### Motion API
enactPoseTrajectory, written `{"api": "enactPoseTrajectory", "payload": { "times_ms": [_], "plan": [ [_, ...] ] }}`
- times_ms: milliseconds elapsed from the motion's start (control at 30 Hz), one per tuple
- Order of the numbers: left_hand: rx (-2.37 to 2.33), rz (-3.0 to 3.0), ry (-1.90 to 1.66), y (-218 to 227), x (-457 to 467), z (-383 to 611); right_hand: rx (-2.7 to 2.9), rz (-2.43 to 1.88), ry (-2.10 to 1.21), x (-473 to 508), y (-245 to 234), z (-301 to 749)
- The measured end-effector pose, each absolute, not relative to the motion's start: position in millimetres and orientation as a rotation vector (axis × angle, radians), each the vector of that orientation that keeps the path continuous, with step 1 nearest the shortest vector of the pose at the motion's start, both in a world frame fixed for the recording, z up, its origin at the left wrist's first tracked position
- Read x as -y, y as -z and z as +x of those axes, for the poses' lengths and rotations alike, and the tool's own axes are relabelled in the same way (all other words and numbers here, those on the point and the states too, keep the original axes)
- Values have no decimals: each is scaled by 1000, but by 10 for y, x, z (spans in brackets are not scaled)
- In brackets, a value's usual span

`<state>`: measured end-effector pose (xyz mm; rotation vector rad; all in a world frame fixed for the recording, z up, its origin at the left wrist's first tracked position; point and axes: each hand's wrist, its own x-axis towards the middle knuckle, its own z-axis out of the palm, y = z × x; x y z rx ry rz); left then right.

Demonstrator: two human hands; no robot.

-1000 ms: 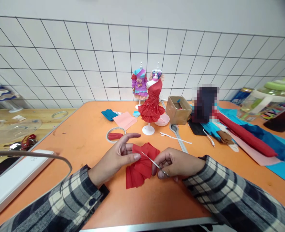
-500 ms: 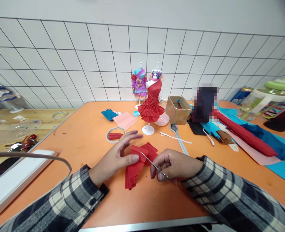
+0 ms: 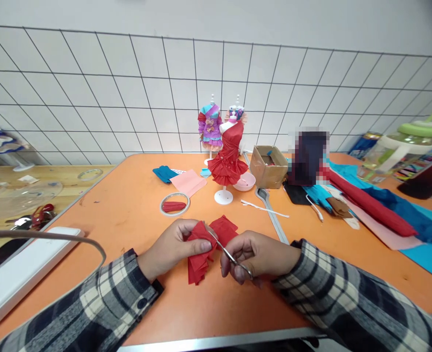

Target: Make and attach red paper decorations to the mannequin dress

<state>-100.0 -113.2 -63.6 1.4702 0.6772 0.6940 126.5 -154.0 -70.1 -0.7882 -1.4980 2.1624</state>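
Note:
My left hand (image 3: 182, 244) is closed on a folded stack of red crepe paper (image 3: 198, 265), thumb on top and fingers behind it. My right hand (image 3: 248, 256) grips a small pair of metal scissors (image 3: 227, 253), whose blades point up and left and reach the paper's right edge. Another piece of red crepe paper (image 3: 225, 230) shows just behind the blades, between the two hands. Beyond them stands a small dress form (image 3: 223, 196) wearing a red ruffled dress (image 3: 228, 168). A tape roll (image 3: 161, 208) lies ahead of my left hand, with folded red paper inside its ring.
Pink paper (image 3: 189, 183) and dark teal paper (image 3: 163, 174) lie at the back. A cardboard box (image 3: 270, 168), a pink bowl (image 3: 245, 182) and a metal spoon-shaped tool (image 3: 272, 215) stand or lie right of the dress form. A white power bank-like block (image 3: 32, 278) lies left.
My left fingers have come down from a lifted, spread pose and closed on the red paper. The scissors have shifted slightly left, to the paper's edge.

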Motion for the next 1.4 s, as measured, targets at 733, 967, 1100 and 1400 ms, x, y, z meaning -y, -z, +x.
{"api": "enactPoseTrajectory", "payload": {
  "times_ms": [733, 967, 1100, 1400],
  "plan": [
    [-667, 1335, -698, 729, 1148, -970, 1356, -592, -2263, 1564, 760, 1209],
    [-626, 1419, -649, 725, 1167, -938, 1357, -529, -2293, 1563, 785, 1227],
    [-634, 1416, -655, 739, 1171, -934, 1350, -513, -2281, 1553, 820, 1235],
    [-623, 1516, -610, 699, 1183, -921, 1373, -605, -2297, 1543, 802, 1241]
  ]
}}
